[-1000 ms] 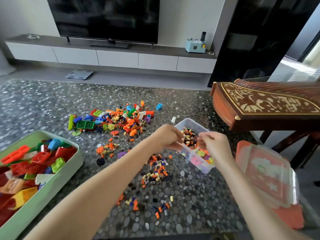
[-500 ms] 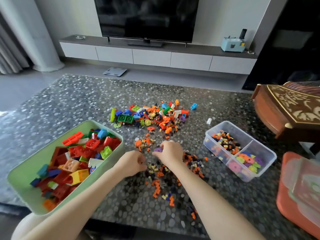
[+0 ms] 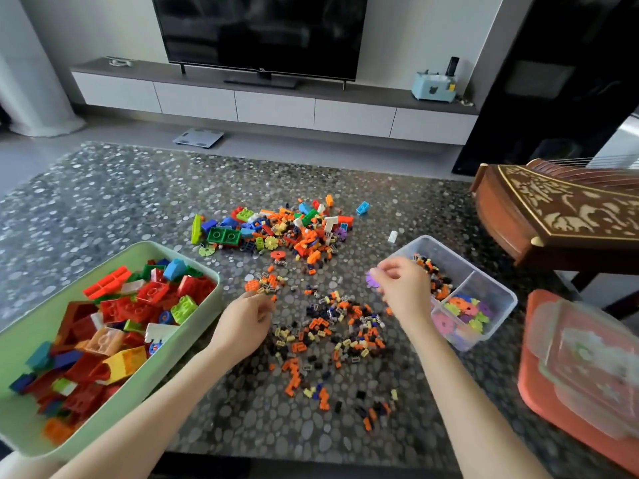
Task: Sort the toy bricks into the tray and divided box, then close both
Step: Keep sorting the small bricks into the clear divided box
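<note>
A green tray (image 3: 31,333) at the left holds large red, blue and yellow bricks. A clear divided box (image 3: 484,288) at the right holds tiny bricks in its far compartment and flower-shaped pieces in its near one. Mixed bricks (image 3: 276,229) lie piled in the middle of the table, with tiny orange and black bricks (image 3: 332,326) scattered nearer me. My right hand (image 3: 404,288) hovers at the box's left edge, pinching a purple flower piece (image 3: 372,280). My left hand (image 3: 245,319) rests over small bricks, fingers curled; I cannot see whether it holds any.
A clear lid (image 3: 587,361) lies on an orange lid (image 3: 539,385) at the right table edge. A carved wooden instrument (image 3: 553,216) stands at the far right. The pebble-patterned table (image 3: 121,195) ends near me. Beyond it are a TV cabinet (image 3: 276,108) and a floor scale (image 3: 198,137).
My right hand has lifted from the small-brick scatter and moved right to the divided box, carrying a purple flower piece. My left hand stays over the small bricks.
</note>
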{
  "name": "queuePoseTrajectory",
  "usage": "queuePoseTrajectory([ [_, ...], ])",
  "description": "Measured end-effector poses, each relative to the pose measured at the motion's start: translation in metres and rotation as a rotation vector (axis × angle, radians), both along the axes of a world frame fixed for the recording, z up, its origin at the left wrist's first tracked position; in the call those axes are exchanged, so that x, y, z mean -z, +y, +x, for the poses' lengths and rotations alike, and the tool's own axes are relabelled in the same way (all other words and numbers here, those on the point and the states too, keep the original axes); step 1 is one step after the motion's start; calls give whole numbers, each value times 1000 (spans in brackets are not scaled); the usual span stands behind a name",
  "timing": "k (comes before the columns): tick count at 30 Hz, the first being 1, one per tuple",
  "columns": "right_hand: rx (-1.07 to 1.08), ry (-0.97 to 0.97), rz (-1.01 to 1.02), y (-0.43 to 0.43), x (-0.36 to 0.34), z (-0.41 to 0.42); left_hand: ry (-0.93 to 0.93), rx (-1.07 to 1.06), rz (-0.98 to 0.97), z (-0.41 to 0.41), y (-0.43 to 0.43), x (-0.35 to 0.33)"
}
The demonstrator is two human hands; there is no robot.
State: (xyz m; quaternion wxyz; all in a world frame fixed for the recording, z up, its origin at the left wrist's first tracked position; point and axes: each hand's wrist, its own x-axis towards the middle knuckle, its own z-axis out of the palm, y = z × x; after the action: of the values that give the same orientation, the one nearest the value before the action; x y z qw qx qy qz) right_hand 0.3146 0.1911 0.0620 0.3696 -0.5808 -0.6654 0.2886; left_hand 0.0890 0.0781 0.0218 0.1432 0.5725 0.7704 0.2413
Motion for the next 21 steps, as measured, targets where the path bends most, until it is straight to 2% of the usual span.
queuePoseTrajectory([
  [3,300,-65,174,10,-13,64,-13,44,-20,8,2,3],
  [5,382,-135,177,16,-15,89,-18,49,-18,16,4,4],
  [9,266,-359,10,31,1,108,-41,58,13,27,5,6],
  [12,187,-323,-48,32,5,110,-31,55,26,30,4,6],
  [15,282,-263,-11,28,0,122,-33,66,37,29,2,6],
  [19,194,-398,-76,16,-1,138,-24,72,29,27,0,4],
  [21,145,-368,36,1,-4,129,-20,54,29,27,0,3],
])
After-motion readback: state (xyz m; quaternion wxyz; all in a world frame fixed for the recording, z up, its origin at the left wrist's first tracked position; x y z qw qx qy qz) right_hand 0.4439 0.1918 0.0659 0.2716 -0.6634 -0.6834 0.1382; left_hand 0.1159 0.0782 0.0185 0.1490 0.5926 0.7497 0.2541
